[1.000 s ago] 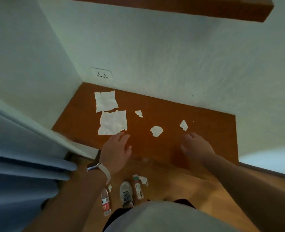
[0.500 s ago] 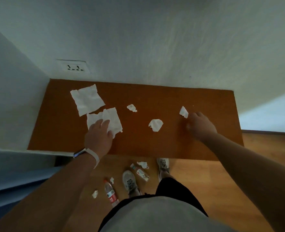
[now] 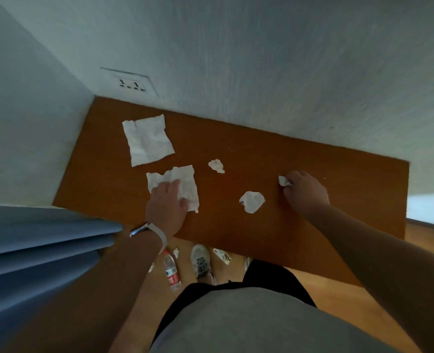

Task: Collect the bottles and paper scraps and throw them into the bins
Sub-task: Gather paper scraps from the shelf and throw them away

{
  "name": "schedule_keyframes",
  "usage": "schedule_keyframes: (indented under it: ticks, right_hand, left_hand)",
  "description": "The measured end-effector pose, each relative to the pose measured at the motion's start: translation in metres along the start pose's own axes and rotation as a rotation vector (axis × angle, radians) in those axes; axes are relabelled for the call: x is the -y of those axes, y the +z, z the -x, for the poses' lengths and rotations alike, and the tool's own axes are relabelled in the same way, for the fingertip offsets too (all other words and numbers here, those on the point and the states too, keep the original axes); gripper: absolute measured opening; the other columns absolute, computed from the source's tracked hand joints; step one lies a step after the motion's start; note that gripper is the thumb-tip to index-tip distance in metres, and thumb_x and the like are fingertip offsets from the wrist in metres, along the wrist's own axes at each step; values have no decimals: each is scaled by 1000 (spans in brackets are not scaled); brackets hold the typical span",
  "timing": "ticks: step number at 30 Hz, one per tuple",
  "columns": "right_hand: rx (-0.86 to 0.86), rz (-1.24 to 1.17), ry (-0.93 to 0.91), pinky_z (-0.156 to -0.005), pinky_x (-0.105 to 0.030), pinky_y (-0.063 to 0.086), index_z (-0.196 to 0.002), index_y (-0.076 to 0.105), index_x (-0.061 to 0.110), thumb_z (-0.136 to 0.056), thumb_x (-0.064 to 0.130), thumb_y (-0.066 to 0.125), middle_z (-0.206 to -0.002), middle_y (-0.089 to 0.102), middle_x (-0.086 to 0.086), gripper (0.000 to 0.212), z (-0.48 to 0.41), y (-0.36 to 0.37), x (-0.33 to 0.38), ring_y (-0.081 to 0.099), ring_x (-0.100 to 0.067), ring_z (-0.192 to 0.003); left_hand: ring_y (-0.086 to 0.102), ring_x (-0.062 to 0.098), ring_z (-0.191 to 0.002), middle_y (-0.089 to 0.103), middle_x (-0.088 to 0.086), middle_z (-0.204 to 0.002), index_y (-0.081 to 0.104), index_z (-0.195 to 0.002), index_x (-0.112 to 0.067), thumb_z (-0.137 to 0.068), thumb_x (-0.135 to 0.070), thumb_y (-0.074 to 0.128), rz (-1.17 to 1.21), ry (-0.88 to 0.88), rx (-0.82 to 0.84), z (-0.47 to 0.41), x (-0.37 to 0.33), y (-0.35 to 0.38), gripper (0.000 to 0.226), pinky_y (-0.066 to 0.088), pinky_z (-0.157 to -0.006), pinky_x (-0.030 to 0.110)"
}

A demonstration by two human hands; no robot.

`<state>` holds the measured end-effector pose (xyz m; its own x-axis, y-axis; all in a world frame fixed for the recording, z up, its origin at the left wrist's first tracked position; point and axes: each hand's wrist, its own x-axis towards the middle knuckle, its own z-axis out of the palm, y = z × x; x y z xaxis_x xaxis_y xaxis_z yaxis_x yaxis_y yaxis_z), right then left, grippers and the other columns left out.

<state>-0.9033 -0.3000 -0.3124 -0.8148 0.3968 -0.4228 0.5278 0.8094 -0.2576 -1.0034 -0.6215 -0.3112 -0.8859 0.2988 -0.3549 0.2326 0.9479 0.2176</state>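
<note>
Paper-gathering is in hand: the left hand [image 3: 166, 207] presses flat on a tissue [image 3: 185, 184] on the desk [image 3: 338, 212], not yet clenched, while the right hand [image 3: 305, 192] pinches a scrap [image 3: 284, 181]. Next, crumple and lift both; the bottle [image 3: 171, 270] lies on the floor.

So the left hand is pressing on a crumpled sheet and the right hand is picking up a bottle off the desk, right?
Not quite. In the head view the right hand pinches a small paper scrap, not a bottle. The left hand does press on the crumpled sheet.
</note>
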Motion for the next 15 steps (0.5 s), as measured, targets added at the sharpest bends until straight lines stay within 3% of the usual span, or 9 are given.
schedule_keyframes:
  ticks: [4,10,15]
  right_hand:
    - [16,10,-137,-72,-37,50,-106,58,20,-94,31,50,-99,55,0,18,-15,-4,31,54,-19,-86]
    - [29,-12,-343,-67,-31,41,-107,58,20,-94,29,50,-96,50,5,17,-38,-2,103,52,-16,-84]
    - [37,55,-440,-66,-30,41,-105,56,22,-94,31,49,-94,49,6,16,-53,6,143,53,-14,-83]
  left_hand:
    - [51,28,-110,58,10,-122,58,-126,-15,-96,-23,55,49,14,-27,-2,0,1,31,47,-83,36]
    - [58,22,-98,63,6,-110,64,-119,-14,-97,-21,54,123,58,-100,-5,-1,-13,26,42,-71,27]
    - [59,22,-96,65,7,-110,66,-117,-11,-96,-21,56,183,83,-171,0,16,-23,25,41,-73,24]
